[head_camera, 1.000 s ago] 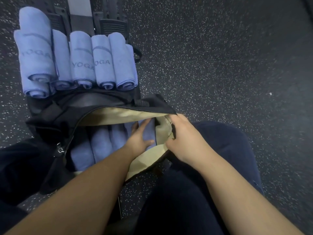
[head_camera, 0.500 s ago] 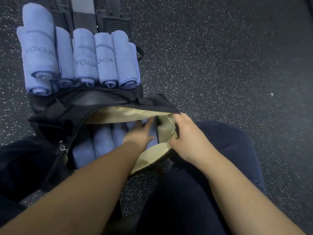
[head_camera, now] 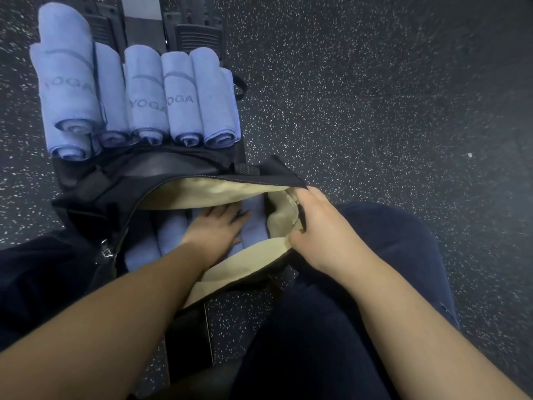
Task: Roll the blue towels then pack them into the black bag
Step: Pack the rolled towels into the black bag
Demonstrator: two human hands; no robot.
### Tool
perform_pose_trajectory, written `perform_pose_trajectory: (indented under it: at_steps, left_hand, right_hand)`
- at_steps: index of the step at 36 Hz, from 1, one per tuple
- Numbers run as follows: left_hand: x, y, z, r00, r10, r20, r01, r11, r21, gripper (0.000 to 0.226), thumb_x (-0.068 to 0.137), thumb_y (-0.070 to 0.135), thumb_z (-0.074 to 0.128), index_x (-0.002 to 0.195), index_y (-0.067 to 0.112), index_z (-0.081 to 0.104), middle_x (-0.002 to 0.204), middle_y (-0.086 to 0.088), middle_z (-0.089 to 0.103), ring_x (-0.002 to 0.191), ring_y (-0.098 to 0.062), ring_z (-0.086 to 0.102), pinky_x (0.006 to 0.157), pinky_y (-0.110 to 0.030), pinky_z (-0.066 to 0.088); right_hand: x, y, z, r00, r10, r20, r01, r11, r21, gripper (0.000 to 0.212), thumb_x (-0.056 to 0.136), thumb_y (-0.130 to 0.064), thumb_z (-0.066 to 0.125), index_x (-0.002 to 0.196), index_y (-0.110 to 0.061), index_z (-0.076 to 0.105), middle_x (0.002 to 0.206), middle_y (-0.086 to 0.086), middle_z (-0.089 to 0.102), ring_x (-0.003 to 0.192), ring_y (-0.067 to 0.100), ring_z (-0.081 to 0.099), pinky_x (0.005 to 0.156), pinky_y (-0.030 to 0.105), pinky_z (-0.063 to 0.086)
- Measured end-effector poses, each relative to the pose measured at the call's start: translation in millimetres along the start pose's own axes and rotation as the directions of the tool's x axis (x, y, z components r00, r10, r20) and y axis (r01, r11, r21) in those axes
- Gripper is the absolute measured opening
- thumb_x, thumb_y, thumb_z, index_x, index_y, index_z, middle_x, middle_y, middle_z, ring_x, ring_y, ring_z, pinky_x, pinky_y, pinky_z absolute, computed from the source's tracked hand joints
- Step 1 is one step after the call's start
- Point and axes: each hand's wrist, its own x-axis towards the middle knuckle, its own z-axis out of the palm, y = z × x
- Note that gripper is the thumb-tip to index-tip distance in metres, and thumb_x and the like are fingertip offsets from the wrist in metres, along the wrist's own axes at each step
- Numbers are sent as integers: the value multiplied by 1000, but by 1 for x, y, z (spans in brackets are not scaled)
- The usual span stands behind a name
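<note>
Black bag [head_camera: 95, 194], centre left of the frame, unzipped, tan lining showing. Rolled blue towels inside the bag [head_camera: 170, 232]; left hand [head_camera: 215, 229] lies on them, fingers fairly straight, gripping nothing. Right hand [head_camera: 320, 229] pinches the bag's right end, fingers curled over the rim. Row of rolled blue towels [head_camera: 144, 96], upper left, beyond the bag. Speckled floor [head_camera: 375, 111].

dark speckled rubber floor [head_camera: 375, 96], dim light
</note>
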Motion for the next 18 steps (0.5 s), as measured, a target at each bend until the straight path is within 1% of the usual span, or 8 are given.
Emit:
perform_pose_trajectory:
  at_steps: [1,2,3,5,6,7,12,18]
  left_hand:
    - [-5,-3,-1,997,58,-43,-56,998,39,57,69,37,79,122,23,65,124,-6,63,112,-29,51,85,-42,49]
    - [-11,-5,-2,992,110,-63,-106,992,76,46,73,35,72,118,24,68,125,-3,63,115,-28,52,87,-41,47]
    - [-15,-6,-3,983,174,-52,-168,980,103,43,82,33,57,125,26,64,135,0,57,124,-26,50,92,-40,43]
    - [-18,-8,3,973,227,48,-231,968,99,51,99,25,32,149,31,28,158,9,19,146,-18,18,108,-40,25]
    - [-18,-9,4,964,212,160,-227,971,80,53,103,25,25,153,33,9,160,12,0,148,-14,1,112,-39,16]
    - [-18,-11,3,958,187,217,-202,978,50,53,104,26,22,152,35,1,160,13,-8,147,-12,-7,114,-39,10]
    - [-6,-6,9,958,115,263,-135,989,59,52,103,37,29,151,42,10,161,11,-1,148,-16,-8,115,-44,3]
    - [3,-1,0,946,110,305,-127,991,35,52,102,36,35,150,42,16,161,7,2,148,-19,-4,116,-42,5]
  right_hand:
    - [0,-1,0,1000,-6,1,6,1000,0,38,84,4,46,118,-12,52,102,-8,38,76,-2,32,66,-6,27]
    - [-1,-2,0,1000,-11,2,11,1000,-2,41,83,4,46,120,-13,51,102,-8,38,76,-2,32,66,-6,26]
    - [-1,-2,0,1000,-16,5,16,1000,-6,44,82,6,45,122,-13,51,103,-9,37,76,-2,32,66,-6,26]
    - [-3,-3,1,1000,-17,12,17,1000,-23,51,79,9,45,124,-15,50,103,-10,36,75,0,33,66,-4,29]
    - [-4,-3,2,1000,-14,17,15,999,-31,54,78,10,45,125,-16,49,104,-10,37,76,1,35,66,-3,30]
    - [-4,-3,3,1000,-12,20,12,999,-36,57,77,11,45,127,-18,49,104,-11,37,77,3,37,66,-3,32]
    - [-6,1,7,1000,-5,21,7,999,-53,67,72,13,45,131,-21,48,111,-11,41,91,8,47,73,13,37]
    - [-8,1,9,1000,-10,27,11,999,-53,73,71,12,47,135,-25,46,126,-7,44,108,11,48,84,17,38]
